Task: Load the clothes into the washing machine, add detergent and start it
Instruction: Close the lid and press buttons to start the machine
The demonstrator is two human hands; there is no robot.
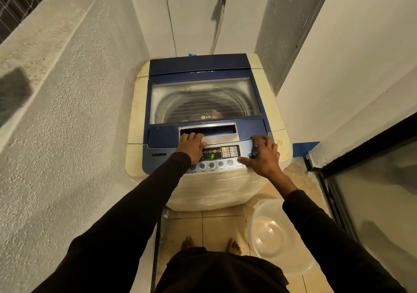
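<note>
The tiled floor [222, 227] carries the washing machine [225, 193] and, beside it, 1 clear plastic basin [268, 236].

One washing machine [203, 121], one plastic basin [270, 234], two hands: left hand [191, 145], right hand [261, 155]

Both hands [193, 146] on washing machine [204, 112]

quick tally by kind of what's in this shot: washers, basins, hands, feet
washing machine: 1
clear plastic basin: 1
hands: 2, left hand and right hand
bare feet: 2, left foot and right foot
total: 6
</note>
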